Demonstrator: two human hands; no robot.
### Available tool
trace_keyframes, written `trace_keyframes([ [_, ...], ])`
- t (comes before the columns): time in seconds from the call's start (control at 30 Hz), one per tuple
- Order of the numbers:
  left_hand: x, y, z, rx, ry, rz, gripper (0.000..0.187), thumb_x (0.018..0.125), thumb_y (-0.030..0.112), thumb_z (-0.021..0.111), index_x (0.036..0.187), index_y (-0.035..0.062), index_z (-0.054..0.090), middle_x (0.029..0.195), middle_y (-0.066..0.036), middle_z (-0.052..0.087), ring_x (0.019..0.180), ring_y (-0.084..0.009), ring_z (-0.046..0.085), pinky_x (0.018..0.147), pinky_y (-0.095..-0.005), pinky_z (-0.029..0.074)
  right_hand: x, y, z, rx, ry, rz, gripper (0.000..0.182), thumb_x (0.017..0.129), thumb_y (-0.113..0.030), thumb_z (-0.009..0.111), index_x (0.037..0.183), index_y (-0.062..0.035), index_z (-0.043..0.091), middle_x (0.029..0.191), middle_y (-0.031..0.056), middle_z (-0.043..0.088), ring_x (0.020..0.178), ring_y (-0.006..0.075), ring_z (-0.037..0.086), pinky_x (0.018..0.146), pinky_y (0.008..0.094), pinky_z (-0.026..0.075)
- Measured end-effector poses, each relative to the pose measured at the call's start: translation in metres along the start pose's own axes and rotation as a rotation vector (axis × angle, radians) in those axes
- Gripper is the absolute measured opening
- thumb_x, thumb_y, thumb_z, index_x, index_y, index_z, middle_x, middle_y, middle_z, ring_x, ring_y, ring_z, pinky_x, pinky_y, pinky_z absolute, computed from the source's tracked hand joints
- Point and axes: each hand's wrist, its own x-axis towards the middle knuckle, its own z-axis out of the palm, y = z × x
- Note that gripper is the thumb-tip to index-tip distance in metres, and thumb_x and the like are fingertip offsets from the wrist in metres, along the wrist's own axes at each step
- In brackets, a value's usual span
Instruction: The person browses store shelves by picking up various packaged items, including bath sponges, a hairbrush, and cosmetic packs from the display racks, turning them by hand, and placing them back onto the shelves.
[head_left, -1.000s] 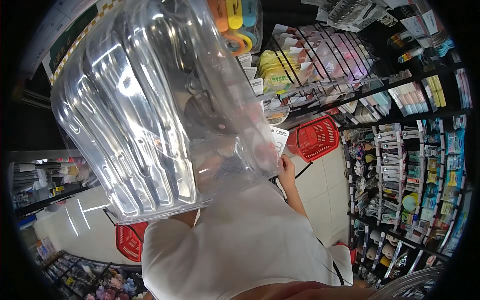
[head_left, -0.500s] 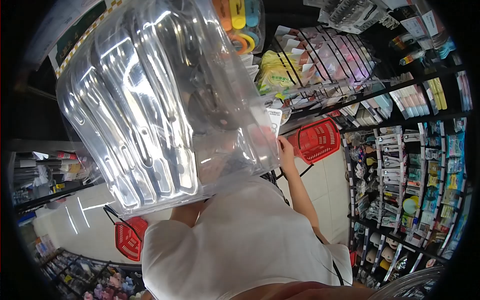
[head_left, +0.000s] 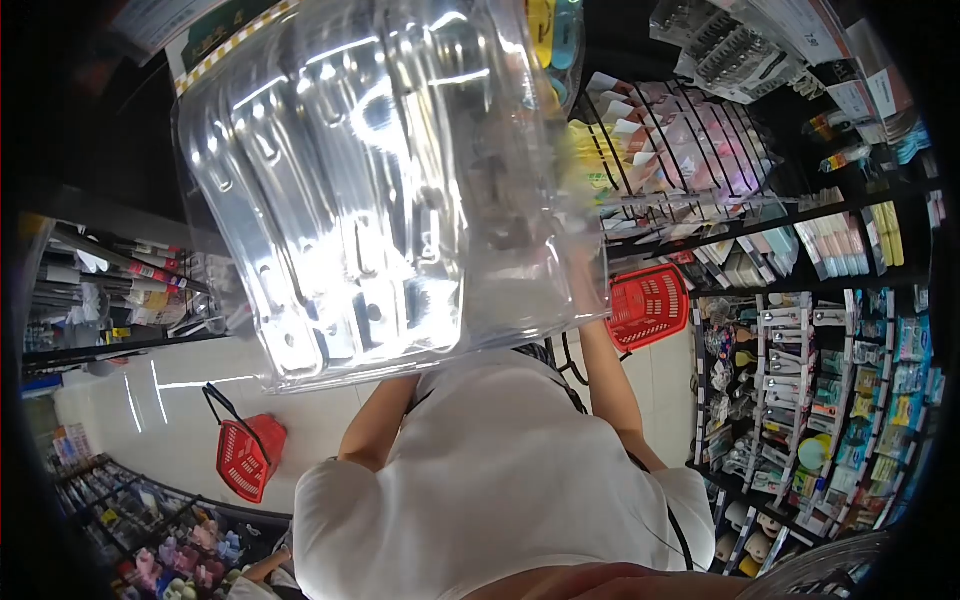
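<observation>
A large clear plastic pack point(head_left: 345, 200) fills the upper middle of the head view, very close to the camera. Inside it, several long silver metal pieces with small holes lie side by side, glaring with reflected light. My left forearm point(head_left: 380, 415) runs up behind the pack's lower edge, and the hand itself is hidden there. Farther right, my right hand point(head_left: 588, 270) shows only as a blur through the pack's clear side edge; its fingers are not distinct. I cannot tell whether either hand grips the pack.
One red basket point(head_left: 648, 308) is beyond my right forearm; another red basket point(head_left: 250, 458) is at lower left, over the pale tiled floor point(head_left: 330, 410). Shelving with hanging goods point(head_left: 790, 370) lines the right side. A wire rack point(head_left: 690, 140) holds pink and yellow packets.
The pack has shifted right and slightly up in view. My right hand, earlier visible at its edge beside a small white card, is now behind the plastic. More of my left forearm shows.
</observation>
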Motion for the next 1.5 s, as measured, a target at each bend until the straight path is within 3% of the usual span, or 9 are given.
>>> trace_keyframes([
  [0.1, -0.007, -0.026, 0.007, -0.067, 0.109, 0.098, 0.036, 0.091, 0.028, 0.047, 0.114, 0.0012, 0.052, 0.112, -0.014, 0.056, 0.104, -0.0251, 0.051, 0.091, -0.0337, 0.038, 0.005, 0.008, 0.002, -0.098, -0.025, -0.018, 0.017, 0.09, -0.017, 0.051, 0.084, -0.0011, 0.054, 0.063, -0.0036, 0.041, 0.058, 0.0035, 0.036, 0.051, 0.0203, 0.031],
  [0.5, -0.03, -0.005, -0.027, -0.335, 0.141, -0.223, 0.035, 0.091, 0.027, 0.047, 0.114, 0.001, 0.052, 0.112, -0.013, 0.056, 0.105, -0.0242, 0.05, 0.091, -0.0336, 0.038, 0.031, -0.043, 0.026, -0.289, 0.07, -0.313, 0.024, 0.088, -0.021, 0.054, 0.085, 0.0032, 0.056, 0.06, 0.0014, 0.046, 0.056, 0.0084, 0.041, 0.051, 0.0256, 0.034],
  [0.63, -0.034, -0.009, -0.03, -0.367, 0.165, -0.252, 0.035, 0.091, 0.027, 0.047, 0.114, 0.0009, 0.052, 0.112, -0.013, 0.056, 0.105, -0.0239, 0.05, 0.091, -0.0336, 0.038, 0.063, 0.026, 0.031, -0.24, 0.039, -0.083, 0.026, 0.087, -0.02, 0.053, 0.085, 0.0054, 0.056, 0.063, 0.0103, 0.054, 0.055, 0.0174, 0.048, 0.053, 0.0313, 0.038],
  [0.83, -0.035, -0.008, -0.039, -0.403, 0.167, -0.291, 0.035, 0.091, 0.027, 0.047, 0.114, 0.0008, 0.053, 0.112, -0.012, 0.056, 0.105, -0.0235, 0.05, 0.091, -0.0335, 0.038, 0.076, 0.043, 0.037, -0.614, 0.027, -0.177, 0.025, 0.085, -0.019, 0.048, 0.083, 0.0038, 0.058, 0.075, 0.0257, 0.058, 0.071, 0.0424, 0.056, 0.061, 0.0463, 0.042],
  [1.03, -0.034, 0.008, -0.055, -0.43, 0.148, -0.35, 0.035, 0.091, 0.027, 0.047, 0.114, 0.0007, 0.053, 0.112, -0.012, 0.055, 0.105, -0.0231, 0.05, 0.091, -0.0335, 0.038, 0.068, -0.011, 0.046, -0.708, 0.07, -0.116, 0.025, 0.085, -0.02, 0.047, 0.084, 0.0027, 0.058, 0.077, 0.0262, 0.059, 0.074, 0.0431, 0.056, 0.064, 0.0486, 0.043],
  [1.23, -0.041, -0.022, -0.047, -0.428, 0.175, -0.31, 0.032, 0.09, 0.024, 0.047, 0.111, 0.0009, 0.054, 0.108, -0.011, 0.056, 0.099, -0.0193, 0.052, 0.086, -0.0325, 0.042, 0.066, 0.051, 0.024, -0.683, 0.264, -0.17, 0.027, 0.085, -0.024, 0.052, 0.093, 0.0024, 0.053, 0.072, 0.0212, 0.057, 0.07, 0.042, 0.055, 0.063, 0.0456, 0.043],
  [1.3, -0.045, -0.018, -0.05, -0.497, 0.185, -0.315, 0.031, 0.089, 0.022, 0.047, 0.11, 0.001, 0.054, 0.107, -0.011, 0.056, 0.097, -0.0188, 0.054, 0.084, -0.0327, 0.044, 0.083, 0.121, -0.014, -0.284, 0.301, -0.078, 0.031, 0.084, -0.026, 0.055, 0.093, 0.003, 0.051, 0.073, 0.0187, 0.056, 0.073, 0.0406, 0.055, 0.065, 0.0442, 0.043],
  [1.37, -0.05, -0.024, -0.046, -0.551, 0.249, -0.287, 0.029, 0.088, 0.02, 0.047, 0.11, 0.0011, 0.053, 0.107, -0.011, 0.057, 0.096, -0.0186, 0.055, 0.081, -0.0334, 0.045, 0.084, 0.113, -0.024, -0.245, 0.381, -0.048, 0.037, 0.083, -0.03, 0.058, 0.094, 0.0038, 0.049, 0.079, 0.0179, 0.054, 0.077, 0.0396, 0.054, 0.069, 0.0433, 0.042],
  [1.5, -0.057, -0.016, -0.05, -0.509, 0.194, -0.352, 0.029, 0.089, 0.021, 0.048, 0.112, 0.0038, 0.051, 0.108, -0.01, 0.058, 0.096, -0.0189, 0.058, 0.08, -0.0342, 0.044, 0.076, 0.019, -0.032, -0.674, 0.518, -0.025, 0.052, 0.079, -0.04, 0.062, 0.097, 0.0062, 0.045, 0.095, 0.0208, 0.049, 0.086, 0.0389, 0.051, 0.074, 0.0428, 0.041],
])
